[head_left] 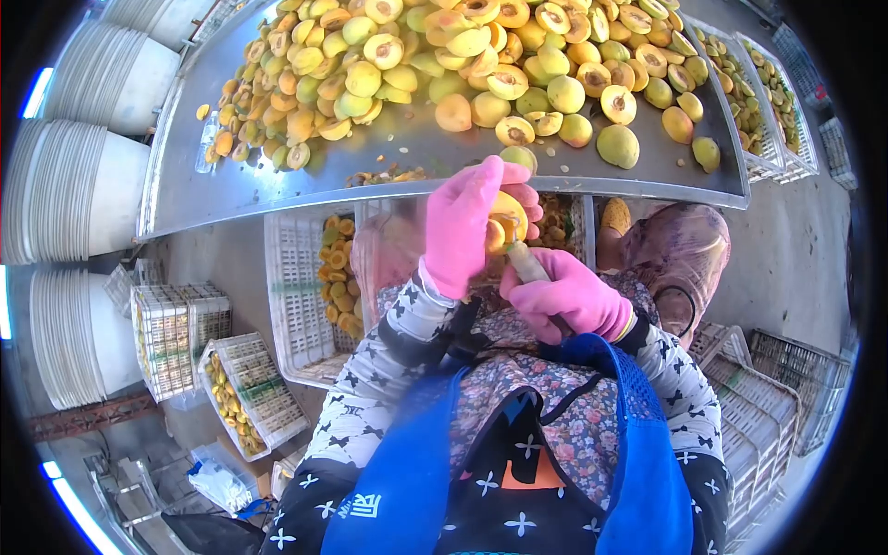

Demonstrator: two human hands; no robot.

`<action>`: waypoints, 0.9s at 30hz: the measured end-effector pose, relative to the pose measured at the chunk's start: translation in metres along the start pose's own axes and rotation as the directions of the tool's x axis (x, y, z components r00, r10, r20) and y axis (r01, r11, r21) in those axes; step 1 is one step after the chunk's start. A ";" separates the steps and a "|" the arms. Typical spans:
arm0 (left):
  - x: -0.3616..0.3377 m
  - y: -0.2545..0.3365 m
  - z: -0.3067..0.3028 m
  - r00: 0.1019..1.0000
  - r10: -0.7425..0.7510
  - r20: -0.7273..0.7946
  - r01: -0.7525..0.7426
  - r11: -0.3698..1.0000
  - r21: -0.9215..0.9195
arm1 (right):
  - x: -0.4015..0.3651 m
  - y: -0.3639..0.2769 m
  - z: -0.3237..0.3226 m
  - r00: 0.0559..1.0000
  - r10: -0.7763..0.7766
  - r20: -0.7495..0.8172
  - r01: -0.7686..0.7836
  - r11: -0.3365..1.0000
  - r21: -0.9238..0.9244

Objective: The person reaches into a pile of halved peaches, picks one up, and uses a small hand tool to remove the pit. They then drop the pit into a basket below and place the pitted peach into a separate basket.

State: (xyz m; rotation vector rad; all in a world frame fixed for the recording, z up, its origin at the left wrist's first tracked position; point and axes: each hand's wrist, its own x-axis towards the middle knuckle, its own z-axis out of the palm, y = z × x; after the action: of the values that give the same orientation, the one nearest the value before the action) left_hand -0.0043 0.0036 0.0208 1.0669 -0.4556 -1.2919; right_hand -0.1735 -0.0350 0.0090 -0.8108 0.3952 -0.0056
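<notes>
Blue apron (638, 444) is seen nearest the lens, worn over a flowered dress, with patterned sleeves leading up to two pink-gloved hands. A yellow fruit (507, 222) is gripped in the curled fingers of the left hand (462, 227), just below the table edge, while a pale tool (529, 264) is clenched in the right hand (573, 298) and held against the fruit. Beyond, a steel table (231, 176) is heaped with a pile (444, 65) of whole and halved fruit, and white crates (296, 277) are set on the floor beneath.
</notes>
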 end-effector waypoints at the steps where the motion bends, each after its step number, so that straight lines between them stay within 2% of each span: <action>1: 0.001 0.000 -0.001 1.000 -0.010 0.021 0.009 0.999 0.032 | -0.002 -0.001 -0.006 0.998 0.023 0.060 -0.024 1.000 0.018; 4: 0.005 -0.006 -0.007 0.994 0.108 0.005 -0.105 0.957 0.269 | -0.003 0.003 -0.013 0.995 0.062 0.075 -0.059 0.997 -0.047; 7: 0.006 -0.010 -0.018 0.958 0.234 -0.164 -0.180 0.939 0.293 | -0.004 0.004 -0.004 0.996 0.091 -0.013 -0.091 0.951 -0.294; 8: 0.007 -0.010 -0.025 0.946 0.285 -0.157 -0.261 0.952 0.160 | 0.000 0.012 -0.008 0.988 -0.117 -0.097 0.035 0.799 -0.601; 9: 0.003 -0.005 -0.032 0.926 0.315 -0.207 -0.265 0.935 0.236 | 0.006 0.028 -0.015 0.937 -0.334 -0.105 0.098 0.538 -0.837; 10: -0.002 0.004 -0.040 0.903 0.347 -0.254 -0.264 0.913 0.310 | 0.008 0.038 -0.021 0.848 -0.528 -0.037 0.087 0.207 -0.974; 11: -0.010 0.013 -0.062 0.833 0.530 -0.158 -0.348 0.725 0.595 | 0.006 0.041 -0.029 0.835 -0.533 -0.137 -0.068 0.147 -0.987; 12: -0.022 0.032 -0.093 0.822 0.563 -0.092 -0.268 0.523 0.809 | 0.002 0.041 -0.037 0.836 -0.538 -0.104 -0.038 0.131 -0.991; 13: -0.033 0.051 -0.124 0.806 0.592 -0.025 -0.169 0.270 0.948 | -0.005 0.040 -0.045 0.833 -0.548 -0.082 -0.021 0.117 -0.993; 14: -0.044 0.072 -0.148 0.849 0.525 -0.064 0.044 0.050 0.998 | -0.014 0.038 -0.051 0.824 -0.561 -0.073 -0.017 0.105 -0.994; 16: -0.045 0.093 -0.139 0.797 0.583 -0.160 0.026 0.231 0.973 | -0.020 0.030 -0.048 0.765 -0.633 -0.117 -0.025 0.153 -0.988; 19: -0.010 0.074 -0.059 0.878 0.477 -0.029 -0.176 0.379 0.909 | -0.015 0.028 -0.045 0.630 -0.765 -0.130 0.069 0.222 -0.973; 20: 0.013 0.056 -0.042 0.889 0.435 0.143 -0.328 0.389 0.861 | -0.018 0.025 -0.042 0.580 -0.801 -0.148 0.085 0.241 -0.967; 21: 0.031 0.038 -0.016 0.920 0.350 0.179 -0.326 0.426 0.844 | -0.023 0.020 -0.037 0.527 -0.833 -0.167 0.101 0.257 -0.961; 22: 0.057 0.021 0.004 0.818 0.376 0.436 -0.541 0.242 0.806 | -0.031 0.015 -0.033 0.474 -0.861 -0.186 0.117 0.271 -0.955; 23: 0.082 0.000 0.024 0.788 0.329 0.521 -0.600 0.220 0.769 | -0.041 0.014 -0.031 0.461 -0.849 -0.257 0.064 0.321 -0.945; 24: 0.104 -0.021 0.042 0.750 0.279 0.600 -0.657 0.201 0.727 | -0.049 0.013 -0.029 0.432 -0.861 -0.270 0.088 0.338 -0.937; 26: 0.142 -0.053 0.068 0.669 0.122 0.733 -0.742 0.044 0.669 | -0.063 0.011 -0.029 0.370 -0.881 -0.295 0.139 0.366 -0.920; 27: 0.154 -0.066 0.077 0.680 0.003 0.733 -0.732 -0.036 0.680 | -0.070 0.013 -0.029 0.382 -0.855 -0.351 0.137 0.429 -0.893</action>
State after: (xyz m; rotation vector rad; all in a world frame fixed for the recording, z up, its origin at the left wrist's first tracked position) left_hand -0.0588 -0.1619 -0.0396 1.4166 -2.2676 -0.4793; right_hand -0.2501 -0.0352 0.0055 -1.8079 1.0057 -1.0192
